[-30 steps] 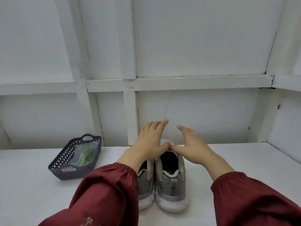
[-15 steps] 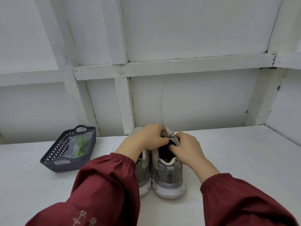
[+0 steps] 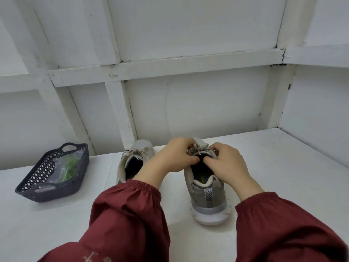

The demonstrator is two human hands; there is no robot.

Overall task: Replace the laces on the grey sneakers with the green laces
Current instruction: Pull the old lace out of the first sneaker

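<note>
Both left hand (image 3: 170, 157) and right hand (image 3: 227, 164) pinch pale laces (image 3: 197, 147) on the right grey sneaker (image 3: 207, 197). Left of it sits a basket (image 3: 56, 192) of green laces (image 3: 69, 166).

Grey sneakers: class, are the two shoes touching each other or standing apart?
Apart. The head view shows bare white table between the left sneaker and the right sneaker.

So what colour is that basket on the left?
The basket is dark grey with lattice holes; head view.
</note>
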